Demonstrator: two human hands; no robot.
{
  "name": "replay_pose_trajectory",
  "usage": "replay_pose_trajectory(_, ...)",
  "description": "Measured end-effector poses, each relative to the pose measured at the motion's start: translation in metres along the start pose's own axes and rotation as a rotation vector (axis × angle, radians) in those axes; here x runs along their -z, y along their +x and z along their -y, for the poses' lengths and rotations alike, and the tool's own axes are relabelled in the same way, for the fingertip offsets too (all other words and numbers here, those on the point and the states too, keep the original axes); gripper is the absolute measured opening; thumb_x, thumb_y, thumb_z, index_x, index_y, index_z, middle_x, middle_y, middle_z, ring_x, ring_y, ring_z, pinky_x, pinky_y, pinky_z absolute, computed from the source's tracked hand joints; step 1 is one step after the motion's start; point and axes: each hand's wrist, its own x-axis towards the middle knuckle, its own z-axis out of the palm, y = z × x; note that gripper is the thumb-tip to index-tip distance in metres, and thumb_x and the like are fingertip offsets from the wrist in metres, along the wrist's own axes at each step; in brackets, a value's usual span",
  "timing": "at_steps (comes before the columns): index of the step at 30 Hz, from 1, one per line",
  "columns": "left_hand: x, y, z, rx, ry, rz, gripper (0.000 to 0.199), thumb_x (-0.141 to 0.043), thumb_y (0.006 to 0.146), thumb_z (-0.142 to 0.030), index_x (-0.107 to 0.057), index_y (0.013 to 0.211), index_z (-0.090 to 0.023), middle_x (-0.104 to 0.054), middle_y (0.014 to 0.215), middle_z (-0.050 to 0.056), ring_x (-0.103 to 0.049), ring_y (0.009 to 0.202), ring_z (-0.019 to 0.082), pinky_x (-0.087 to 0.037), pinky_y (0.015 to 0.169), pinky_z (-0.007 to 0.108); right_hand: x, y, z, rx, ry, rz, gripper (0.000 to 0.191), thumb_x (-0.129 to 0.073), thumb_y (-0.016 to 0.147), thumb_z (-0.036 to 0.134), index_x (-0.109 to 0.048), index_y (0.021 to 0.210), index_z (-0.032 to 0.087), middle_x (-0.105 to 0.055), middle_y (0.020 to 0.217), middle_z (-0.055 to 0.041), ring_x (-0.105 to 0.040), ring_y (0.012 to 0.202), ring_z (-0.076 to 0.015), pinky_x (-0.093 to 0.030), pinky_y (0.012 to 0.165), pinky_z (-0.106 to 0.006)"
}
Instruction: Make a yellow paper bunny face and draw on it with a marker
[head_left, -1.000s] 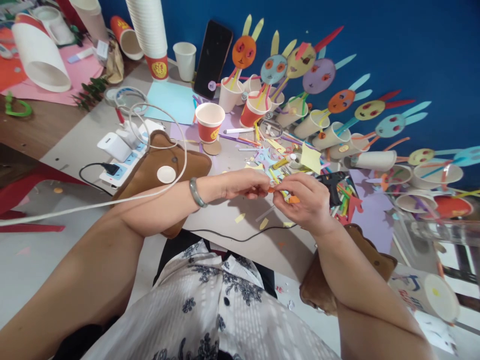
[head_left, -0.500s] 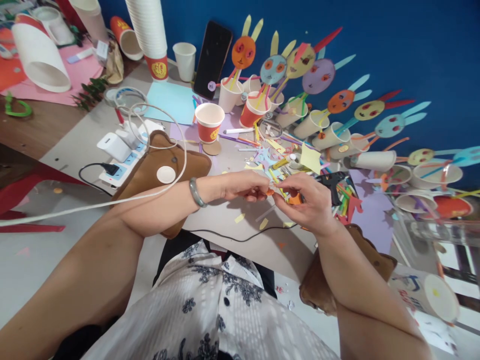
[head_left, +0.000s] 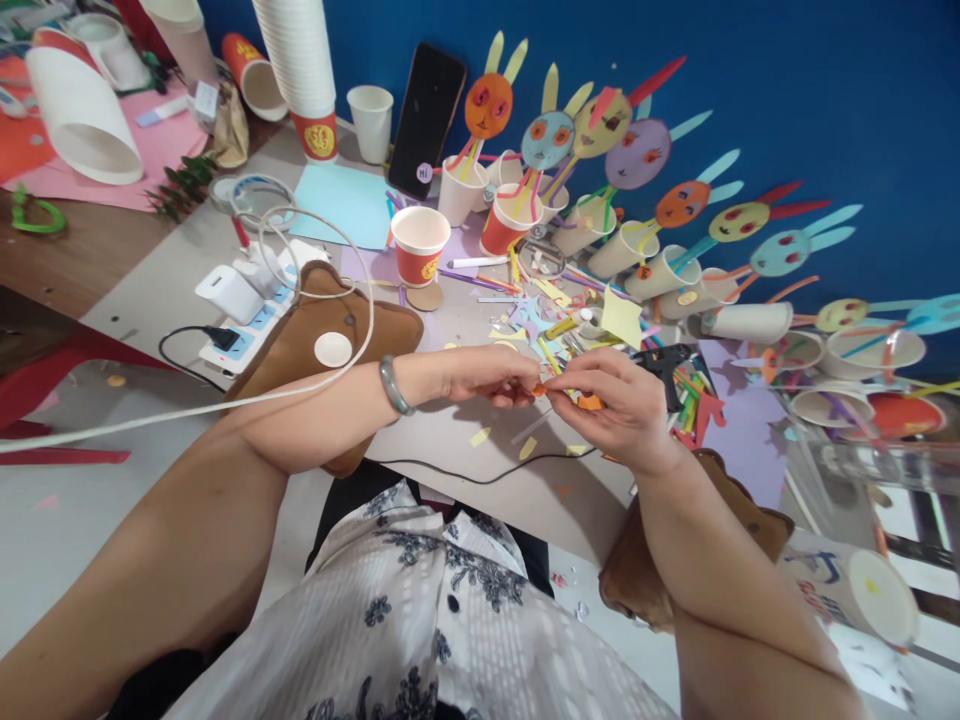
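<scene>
My left hand [head_left: 501,376] and my right hand [head_left: 611,405] meet over the table's near middle. Between their fingertips is a small orange piece [head_left: 539,390], perhaps paper, pinched from both sides; the fingers cover most of it. My left hand is closed, thumb against curled fingers. Thumb and forefinger of my right hand are pressed together on the piece. Under my right palm another orange thing [head_left: 591,402] shows in part; I cannot tell whether it is held. Paper scraps [head_left: 536,312] lie just beyond the hands, and a black glue gun [head_left: 664,372] is right of my right hand.
Paper cups with rabbit faces on sticks [head_left: 488,106] line the blue wall. A red and white cup [head_left: 420,245] stands beyond my left hand. A power strip [head_left: 247,325] and white cable [head_left: 367,290] are at left. Brown cushions [head_left: 390,325] lie under both arms.
The fingertips of my right hand have closed in on my left fingertips, over the small orange piece. The objects on the table stay where they were.
</scene>
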Motion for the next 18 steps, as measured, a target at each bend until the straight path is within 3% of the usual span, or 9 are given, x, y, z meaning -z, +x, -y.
replay_pose_trajectory(6, -0.003, -0.002, -0.001, -0.008, 0.010, -0.025, 0.020, -0.054, 0.071, -0.011, -0.052, 0.052, -0.015, -0.047, 0.054, -0.002, -0.039, 0.050, 0.006, -0.025, 0.045, 0.018, 0.002, 0.004, 0.003, 0.051, 0.031, 0.006, 0.012, -0.071, 0.086, 0.018, -0.074, 0.090, 0.029, -0.072, 0.083, -0.0019, -0.068, 0.072, -0.0174, -0.055, 0.066, -0.033)
replay_pose_trajectory(12, -0.006, -0.003, -0.004, 0.002, 0.098, -0.147, 0.022, -0.047, 0.082, -0.017, -0.059, 0.064, -0.015, -0.057, 0.064, 0.001, -0.045, 0.052, 0.008, -0.034, 0.050, 0.021, 0.005, 0.006, 0.004, -0.137, 0.104, 0.012, 0.004, -0.069, 0.087, 0.024, -0.072, 0.085, 0.025, -0.071, 0.079, -0.0035, -0.064, 0.068, -0.0183, -0.052, 0.060, -0.033)
replay_pose_trajectory(14, -0.009, -0.006, -0.001, -0.051, 0.346, -0.190, 0.022, -0.047, 0.086, -0.019, -0.059, 0.067, -0.017, -0.058, 0.066, 0.001, -0.045, 0.054, 0.010, -0.036, 0.053, 0.024, 0.004, 0.006, 0.000, -0.235, 0.108, -0.037, 0.004, -0.069, 0.087, 0.024, -0.071, 0.083, 0.023, -0.069, 0.077, -0.0033, -0.062, 0.065, -0.0172, -0.050, 0.057, -0.031)
replay_pose_trajectory(18, -0.024, -0.017, 0.015, -0.332, 1.131, -0.237, 0.012, -0.057, 0.088, -0.018, -0.065, 0.079, -0.017, -0.065, 0.077, 0.005, -0.050, 0.064, 0.014, -0.034, 0.061, 0.029, -0.002, 0.006, -0.013, -0.432, 0.148, -0.022, 0.007, -0.069, 0.086, 0.027, -0.071, 0.084, 0.021, -0.069, 0.073, -0.0015, -0.056, 0.058, -0.0136, -0.044, 0.051, -0.027)
